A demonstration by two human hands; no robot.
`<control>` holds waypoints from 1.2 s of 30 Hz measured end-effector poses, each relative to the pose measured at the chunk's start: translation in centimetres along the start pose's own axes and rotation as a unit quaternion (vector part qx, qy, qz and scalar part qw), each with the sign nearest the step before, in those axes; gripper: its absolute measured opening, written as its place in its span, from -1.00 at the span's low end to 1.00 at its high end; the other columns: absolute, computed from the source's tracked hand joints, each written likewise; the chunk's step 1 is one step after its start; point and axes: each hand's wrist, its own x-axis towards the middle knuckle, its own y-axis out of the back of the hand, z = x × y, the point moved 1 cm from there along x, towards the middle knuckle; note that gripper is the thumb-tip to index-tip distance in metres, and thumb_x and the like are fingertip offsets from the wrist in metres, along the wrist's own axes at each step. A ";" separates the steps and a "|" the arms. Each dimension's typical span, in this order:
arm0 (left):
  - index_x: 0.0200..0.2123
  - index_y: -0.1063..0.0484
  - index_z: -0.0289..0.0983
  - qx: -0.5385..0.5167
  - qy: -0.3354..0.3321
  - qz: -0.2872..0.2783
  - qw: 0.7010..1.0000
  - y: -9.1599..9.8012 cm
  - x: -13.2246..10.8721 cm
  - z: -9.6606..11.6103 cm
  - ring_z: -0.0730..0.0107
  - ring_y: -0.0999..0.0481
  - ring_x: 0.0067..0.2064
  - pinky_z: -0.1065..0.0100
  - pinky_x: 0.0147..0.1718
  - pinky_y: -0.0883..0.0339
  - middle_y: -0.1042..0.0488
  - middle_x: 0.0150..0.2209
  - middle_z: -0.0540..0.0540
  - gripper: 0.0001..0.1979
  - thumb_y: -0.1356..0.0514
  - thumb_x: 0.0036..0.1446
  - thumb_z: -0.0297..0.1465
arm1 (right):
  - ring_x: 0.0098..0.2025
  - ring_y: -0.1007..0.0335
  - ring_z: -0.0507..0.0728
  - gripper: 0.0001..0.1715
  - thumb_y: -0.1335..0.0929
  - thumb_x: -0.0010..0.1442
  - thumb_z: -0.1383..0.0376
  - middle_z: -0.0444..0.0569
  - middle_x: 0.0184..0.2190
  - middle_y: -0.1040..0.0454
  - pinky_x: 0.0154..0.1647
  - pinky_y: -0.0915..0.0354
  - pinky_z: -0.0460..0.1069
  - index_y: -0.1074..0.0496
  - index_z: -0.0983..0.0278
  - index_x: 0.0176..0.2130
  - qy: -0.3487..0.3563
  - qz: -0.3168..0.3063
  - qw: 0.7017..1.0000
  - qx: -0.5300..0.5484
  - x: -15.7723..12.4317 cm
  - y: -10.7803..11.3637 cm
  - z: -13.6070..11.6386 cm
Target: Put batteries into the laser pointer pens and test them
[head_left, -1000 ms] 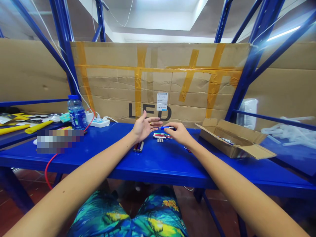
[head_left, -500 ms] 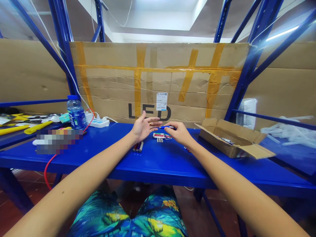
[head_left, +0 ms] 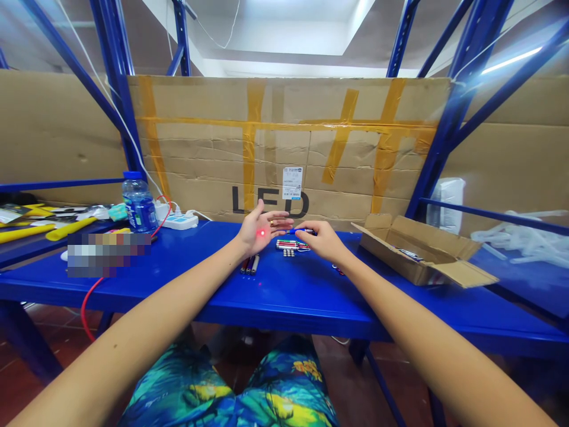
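Both arms reach forward and converge ahead of the body. Left forearm (head_left: 178,299) bears one small dark mark; left hand (head_left: 260,230) is spread open, palm turned inward, thumb raised, fingers extended toward the opposite hand. Right forearm (head_left: 400,317) angles inward; right hand (head_left: 320,239) has its fingers curled in a grip, pointing left. Fingertips of both hands lie near each other.

blue table (head_left: 288,290) before taped brown cardboard (head_left: 200,157)
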 end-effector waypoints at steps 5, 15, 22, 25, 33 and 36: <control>-0.15 -0.49 -0.33 0.192 -0.083 0.012 0.978 -0.2 0.1 -0.6 0.17 -0.53 -0.13 0.23 -0.16 -0.35 -0.57 -0.18 -0.24 -0.51 -0.16 0.13 -0.01 | -0.50 -0.22 0.03 -0.61 -0.32 0.12 0.11 -0.11 -0.60 -0.39 -0.44 -0.15 -0.05 -0.55 0.38 -0.30 -0.021 0.014 0.998 0.051 0.5 -0.2 0.9; -0.29 -0.53 -0.29 0.548 -0.218 0.063 0.805 -0.2 1.2 -1.2 0.42 -0.41 -0.36 0.37 -0.33 -0.25 -0.50 -0.38 -0.04 -0.89 -0.22 0.08 -0.46 | -0.58 -0.22 -0.05 -0.60 -0.41 0.08 0.34 -0.21 -0.53 -0.35 -0.58 -0.17 -0.12 -0.29 0.30 -0.07 -0.129 -0.073 0.973 0.175 2.4 0.1 3.9; -0.32 -0.55 -0.31 0.611 -0.136 0.066 0.777 2.3 4.3 -1.3 0.35 -0.46 -0.34 0.35 -0.31 -0.24 -0.55 -0.41 -0.08 -0.84 -0.16 0.15 -0.42 | -0.68 -0.25 -0.05 -0.91 -0.36 0.15 0.46 -0.18 -0.65 -0.39 -0.61 -0.20 -0.13 -0.33 0.32 -0.32 -0.120 -0.026 0.992 0.013 5.0 0.3 6.4; -0.33 -0.55 -0.32 0.622 -0.109 0.059 0.773 3.3 5.3 -1.6 0.34 -0.47 -0.36 0.34 -0.33 -0.24 -0.55 -0.43 -0.09 -0.83 -0.16 0.15 -0.39 | -0.63 -0.31 -0.03 -0.96 -0.38 0.12 0.47 -0.11 -0.61 -0.43 -0.55 -0.26 -0.11 -0.43 0.37 -0.38 -0.117 -0.053 0.992 -0.020 5.6 0.3 6.8; -0.33 -0.57 -0.32 0.643 -0.053 0.047 0.762 4.4 7.6 -3.1 0.24 -0.52 -0.25 0.32 -0.26 -0.29 -0.59 -0.31 -0.16 -0.83 -0.21 0.11 -0.36 | -0.26 -0.47 0.12 -0.84 -0.36 0.16 0.42 0.06 -0.32 -0.60 -0.19 -0.30 -0.05 -0.58 0.35 -0.29 -0.069 -0.089 0.962 -0.250 5.8 0.1 9.2; -0.36 -0.58 -0.32 0.639 -0.020 0.039 0.768 4.6 8.0 -3.7 0.22 -0.53 -0.21 0.31 -0.22 -0.30 -0.60 -0.28 -0.17 -0.84 -0.23 0.08 -0.36 | -0.18 -0.48 0.14 -0.82 -0.36 0.18 0.38 0.07 -0.23 -0.61 -0.16 -0.27 -0.07 -0.59 0.33 -0.26 -0.076 -0.108 0.950 -0.282 5.5 0.0 9.5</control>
